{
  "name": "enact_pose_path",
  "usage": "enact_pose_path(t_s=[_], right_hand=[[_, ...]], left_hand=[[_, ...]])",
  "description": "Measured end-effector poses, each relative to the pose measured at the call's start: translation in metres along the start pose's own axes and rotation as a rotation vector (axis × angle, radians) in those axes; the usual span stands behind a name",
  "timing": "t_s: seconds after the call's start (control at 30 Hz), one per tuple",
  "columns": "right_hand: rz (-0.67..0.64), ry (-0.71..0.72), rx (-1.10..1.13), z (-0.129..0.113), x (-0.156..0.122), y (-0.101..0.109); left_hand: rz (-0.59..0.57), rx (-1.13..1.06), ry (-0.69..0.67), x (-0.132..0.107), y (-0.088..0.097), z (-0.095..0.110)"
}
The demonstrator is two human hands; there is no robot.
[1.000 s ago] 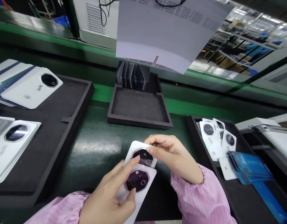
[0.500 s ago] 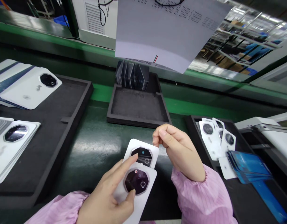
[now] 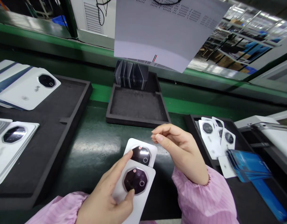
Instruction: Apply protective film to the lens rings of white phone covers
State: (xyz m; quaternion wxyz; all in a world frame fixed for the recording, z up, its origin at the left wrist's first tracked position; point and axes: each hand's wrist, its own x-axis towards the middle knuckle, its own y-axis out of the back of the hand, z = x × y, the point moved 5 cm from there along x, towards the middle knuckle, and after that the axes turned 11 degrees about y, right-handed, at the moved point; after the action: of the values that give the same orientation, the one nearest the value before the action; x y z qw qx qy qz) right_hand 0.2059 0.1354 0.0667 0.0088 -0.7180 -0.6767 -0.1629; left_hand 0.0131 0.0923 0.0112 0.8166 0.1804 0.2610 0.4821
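Two white phone back covers with dark octagonal camera windows overlap in my left hand (image 3: 108, 189). Its fingers and thumb lie along the left side and over the windows. The nearer back cover (image 3: 149, 179) partly hides the farther back cover (image 3: 131, 143). A small red dot shows on each window. My right hand (image 3: 180, 149) hovers just right of the farther cover, apart from it. Its fingers are curled, with thumb and fingertips close together; whatever may be between them is too small to make out.
A black foam tray (image 3: 138, 121) with a row of dark upright plates (image 3: 131, 76) stands ahead. The left tray (image 3: 75, 115) bears stacked white back covers (image 3: 28, 90). On the right tray (image 3: 192, 124) lie white covers (image 3: 210, 140) and blue film-like sheets (image 3: 249, 165). A paper sheet (image 3: 152, 34) hangs above.
The dot on the farther cover's window was teal and is now red. My right hand has shifted slightly, its fingers a little less tightly curled. My left hand keeps its hold.
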Motion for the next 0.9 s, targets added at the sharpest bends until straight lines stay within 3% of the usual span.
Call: enact_pose_path(t_s=[0.13,0.3,0.9], right_hand=[[-0.010,0.107,-0.135,-0.007,0.001,0.000],[-0.155,0.340,-0.360,-0.021,-0.007,-0.013],[-0.126,0.495,-0.747,-0.025,-0.021,-0.033]], left_hand=[[0.018,-0.026,0.012,-0.001,0.001,0.001],[0.007,0.055,-0.027,-0.001,0.000,0.003],[0.045,0.168,-0.146,0.003,-0.005,0.010]])
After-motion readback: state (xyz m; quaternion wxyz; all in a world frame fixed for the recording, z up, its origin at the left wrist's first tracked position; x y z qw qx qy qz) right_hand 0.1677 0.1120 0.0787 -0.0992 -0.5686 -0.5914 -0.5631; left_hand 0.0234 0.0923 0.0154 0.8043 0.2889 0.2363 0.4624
